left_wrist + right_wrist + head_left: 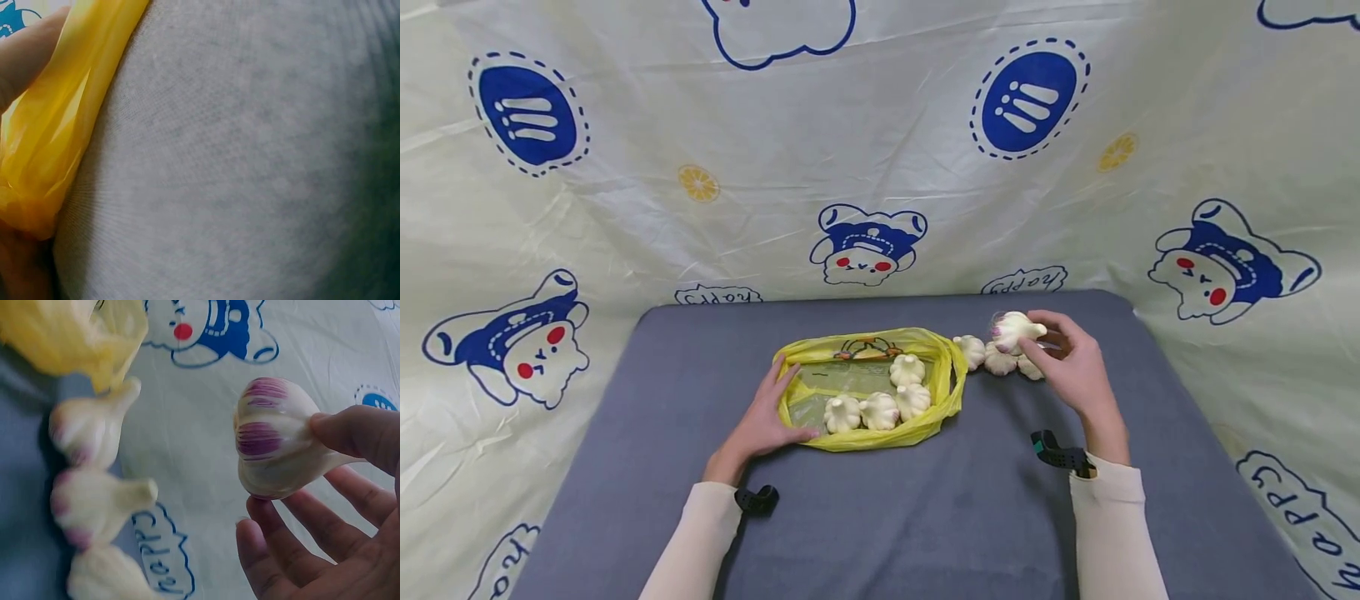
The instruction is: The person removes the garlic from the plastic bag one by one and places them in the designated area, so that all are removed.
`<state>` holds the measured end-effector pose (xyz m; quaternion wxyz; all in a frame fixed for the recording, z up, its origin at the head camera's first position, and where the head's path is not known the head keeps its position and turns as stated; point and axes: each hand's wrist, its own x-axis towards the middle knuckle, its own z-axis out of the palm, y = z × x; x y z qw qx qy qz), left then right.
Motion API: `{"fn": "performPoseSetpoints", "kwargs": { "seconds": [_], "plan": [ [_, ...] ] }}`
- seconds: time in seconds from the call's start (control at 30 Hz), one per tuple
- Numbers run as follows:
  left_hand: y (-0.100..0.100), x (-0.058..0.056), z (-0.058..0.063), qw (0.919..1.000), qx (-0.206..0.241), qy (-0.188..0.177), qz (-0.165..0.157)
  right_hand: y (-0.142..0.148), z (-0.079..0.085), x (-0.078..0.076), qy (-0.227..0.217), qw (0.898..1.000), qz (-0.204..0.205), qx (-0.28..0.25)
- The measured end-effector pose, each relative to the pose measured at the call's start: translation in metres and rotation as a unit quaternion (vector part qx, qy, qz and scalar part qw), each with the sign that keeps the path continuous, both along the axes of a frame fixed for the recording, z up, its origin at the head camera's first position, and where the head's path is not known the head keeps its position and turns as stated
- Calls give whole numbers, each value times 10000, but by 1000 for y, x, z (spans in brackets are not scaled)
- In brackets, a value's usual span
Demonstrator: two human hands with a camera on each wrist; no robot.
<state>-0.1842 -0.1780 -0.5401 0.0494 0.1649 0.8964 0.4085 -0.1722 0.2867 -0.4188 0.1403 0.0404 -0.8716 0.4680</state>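
Note:
In the head view a yellow plastic bag (865,440) lies on the table with its mouth spread wide. Several garlic bulbs (879,411) sit inside, along its near and right sides. My left hand (767,415) holds the bag's left end, thumb at the near rim and fingers at the far left. My right hand (1070,360) pinches a garlic bulb (275,437) with purple streaks, raised above the table. Under and beside it, three more garlic bulbs (103,506) lie in a row just right of the bag. The left wrist view shows only part of the left hand.
A grey-blue cloth (880,533) covers the table. Behind and at both sides hangs a pale printed sheet (760,225) with blue cartoon figures. Each wrist wears a dark band (1060,452).

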Motion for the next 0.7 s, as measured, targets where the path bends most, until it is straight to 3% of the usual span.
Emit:
{"fn": "performPoseSetpoints", "kwargs": {
  "seconds": [0.3,0.7],
  "plan": [
    [-2,0,-1,10000,-9,46,34,30,-6,3,130,9990,-424,52],
    [-2,2,-1,10000,-59,13,13,61,-9,8,-20,9969,-777,81]
  ]
}}
